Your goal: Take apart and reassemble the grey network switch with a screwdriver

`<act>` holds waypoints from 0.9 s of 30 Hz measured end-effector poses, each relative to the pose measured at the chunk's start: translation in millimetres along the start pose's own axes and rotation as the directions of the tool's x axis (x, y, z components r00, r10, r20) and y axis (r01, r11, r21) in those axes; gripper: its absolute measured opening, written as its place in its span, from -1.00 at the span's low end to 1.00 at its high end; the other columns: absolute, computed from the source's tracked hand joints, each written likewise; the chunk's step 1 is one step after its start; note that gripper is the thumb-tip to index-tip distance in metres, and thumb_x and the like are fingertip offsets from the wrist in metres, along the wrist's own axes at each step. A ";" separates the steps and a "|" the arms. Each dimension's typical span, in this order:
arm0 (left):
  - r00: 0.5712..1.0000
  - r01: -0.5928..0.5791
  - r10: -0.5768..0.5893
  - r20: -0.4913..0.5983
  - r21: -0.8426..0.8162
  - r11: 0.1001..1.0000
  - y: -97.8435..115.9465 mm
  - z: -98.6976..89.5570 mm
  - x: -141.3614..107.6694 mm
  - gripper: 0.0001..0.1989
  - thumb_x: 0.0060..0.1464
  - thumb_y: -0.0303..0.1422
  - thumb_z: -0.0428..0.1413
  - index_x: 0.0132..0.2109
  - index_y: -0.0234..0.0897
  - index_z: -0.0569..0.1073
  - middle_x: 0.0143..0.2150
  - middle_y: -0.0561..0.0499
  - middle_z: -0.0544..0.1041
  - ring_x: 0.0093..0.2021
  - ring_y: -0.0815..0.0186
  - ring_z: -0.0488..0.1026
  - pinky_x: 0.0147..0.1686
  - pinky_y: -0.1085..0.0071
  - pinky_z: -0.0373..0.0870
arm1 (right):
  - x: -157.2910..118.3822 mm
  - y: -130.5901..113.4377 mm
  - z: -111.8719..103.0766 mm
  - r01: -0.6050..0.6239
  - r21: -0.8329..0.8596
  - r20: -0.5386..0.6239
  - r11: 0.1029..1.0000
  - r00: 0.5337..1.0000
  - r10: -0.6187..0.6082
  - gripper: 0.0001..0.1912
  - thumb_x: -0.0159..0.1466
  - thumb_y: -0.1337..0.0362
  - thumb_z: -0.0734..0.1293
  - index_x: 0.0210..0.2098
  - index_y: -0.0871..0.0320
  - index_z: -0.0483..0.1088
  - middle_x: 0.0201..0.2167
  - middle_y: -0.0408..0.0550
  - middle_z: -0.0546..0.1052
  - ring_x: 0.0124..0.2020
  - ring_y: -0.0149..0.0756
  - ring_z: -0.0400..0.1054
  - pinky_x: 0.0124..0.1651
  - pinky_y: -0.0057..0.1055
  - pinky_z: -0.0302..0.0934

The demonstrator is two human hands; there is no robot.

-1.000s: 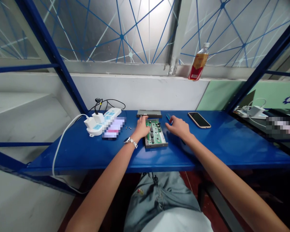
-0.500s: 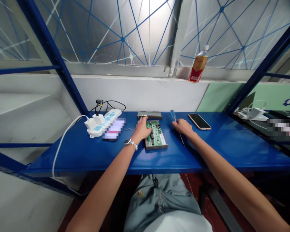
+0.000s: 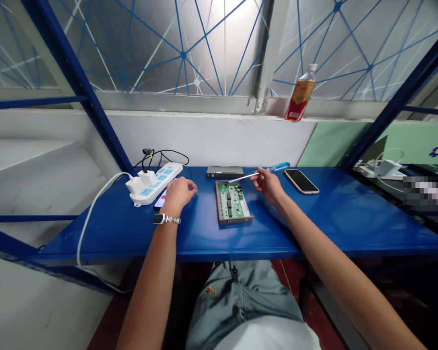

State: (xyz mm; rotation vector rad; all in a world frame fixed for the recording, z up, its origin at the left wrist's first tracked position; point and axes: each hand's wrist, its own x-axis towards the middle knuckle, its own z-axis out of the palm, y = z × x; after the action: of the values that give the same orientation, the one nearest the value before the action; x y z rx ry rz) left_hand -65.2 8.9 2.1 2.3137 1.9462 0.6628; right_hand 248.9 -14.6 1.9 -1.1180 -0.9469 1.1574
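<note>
My right hand (image 3: 268, 185) is closed around a screwdriver (image 3: 279, 166) with a clear blue handle. The screwdriver's shaft points left, its tip over the far edge of a green circuit board (image 3: 235, 201) in an open metal case. My left hand (image 3: 181, 193), wearing a watch (image 3: 164, 218), is at the table left of the board, thumb and fingers drawn together. It covers part of a phone (image 3: 159, 201) and the spot with the small screws; what the fingertips hold is too small to make out.
Behind the board lies a flat grey metal cover (image 3: 225, 171). A white power strip (image 3: 156, 187) with plugs and cables stands at the left. Another phone (image 3: 301, 181) lies on the blue table (image 3: 336, 223) at the right. A drink bottle (image 3: 300, 97) is on the window ledge.
My left hand has left the circuit board and moved left to the small screws. My right hand has turned the screwdriver from pointing down to nearly level, its tip now over the board.
</note>
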 end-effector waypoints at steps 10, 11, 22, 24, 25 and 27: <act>0.994 -0.017 0.020 0.105 -0.038 0.999 -1.7 6.7 3.5 -0.88 0.06 -0.46 0.21 -0.34 -0.26 0.66 -0.21 -0.15 0.68 -0.17 0.11 0.57 -0.10 0.29 0.41 | 0.3 1.8 -8.1 -0.086 0.244 0.030 0.966 0.996 0.081 -0.82 0.33 0.20 0.32 -0.36 0.13 0.36 -0.48 -0.07 0.62 -0.64 -0.45 0.29 -0.64 -0.54 0.02; 0.995 -0.032 0.036 0.089 -0.040 0.999 -1.4 6.9 3.6 -0.87 0.05 -0.47 0.19 -0.35 -0.26 0.66 -0.23 -0.16 0.67 -0.19 0.11 0.56 -0.11 0.28 0.40 | 0.6 1.8 -8.5 -0.089 0.253 0.027 0.963 0.996 0.085 -0.82 0.34 0.20 0.31 -0.37 0.14 0.37 -0.49 -0.06 0.62 -0.65 -0.46 0.29 -0.65 -0.54 0.02; 0.998 0.055 -0.056 0.041 -0.955 0.290 62.4 29.9 5.8 -0.81 0.11 -0.29 0.26 -0.22 -0.35 0.52 -0.25 -0.15 0.66 -0.31 0.30 0.55 -0.24 0.38 0.43 | 0.0 6.9 3.7 -0.012 0.295 0.044 0.955 0.999 -0.001 -0.84 0.26 0.17 0.38 -0.34 0.14 0.46 -0.36 0.01 0.68 -0.52 -0.37 0.46 -0.62 -0.53 0.15; 0.988 0.111 -0.114 0.102 -0.991 0.072 73.0 34.4 2.0 -0.83 0.10 -0.34 0.29 -0.23 -0.36 0.51 -0.24 -0.13 0.66 -0.30 0.35 0.55 -0.19 0.40 0.43 | -3.3 9.5 7.5 0.011 0.298 0.063 0.954 0.998 -0.031 -0.83 0.24 0.16 0.40 -0.34 0.14 0.48 -0.35 0.02 0.68 -0.49 -0.35 0.48 -0.61 -0.52 0.16; 0.981 0.132 -0.139 0.133 -0.991 -0.020 76.1 35.7 0.0 -0.86 0.11 -0.38 0.29 -0.24 -0.36 0.51 -0.24 -0.11 0.65 -0.29 0.36 0.56 -0.17 0.41 0.44 | -5.3 10.7 9.1 0.023 0.297 0.074 0.955 0.996 -0.047 -0.82 0.23 0.14 0.41 -0.34 0.14 0.48 -0.34 0.03 0.69 -0.48 -0.33 0.49 -0.61 -0.52 0.16; 0.969 0.169 -0.153 0.195 -0.972 -0.163 79.1 36.5 -3.5 -0.90 0.12 -0.43 0.28 -0.25 -0.37 0.51 -0.27 -0.08 0.64 -0.26 0.37 0.58 -0.09 0.39 0.45 | -9.2 12.5 11.3 0.045 0.285 0.101 0.957 0.992 -0.076 -0.78 0.22 0.11 0.42 -0.33 0.15 0.50 -0.32 0.05 0.69 -0.44 -0.31 0.51 -0.61 -0.52 0.16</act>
State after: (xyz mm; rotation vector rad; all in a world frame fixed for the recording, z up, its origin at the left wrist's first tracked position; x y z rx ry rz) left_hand 20.7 -2.5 -7.9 0.8989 0.7822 1.3968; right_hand 233.9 -21.3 -8.1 -0.7960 -0.8620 1.2701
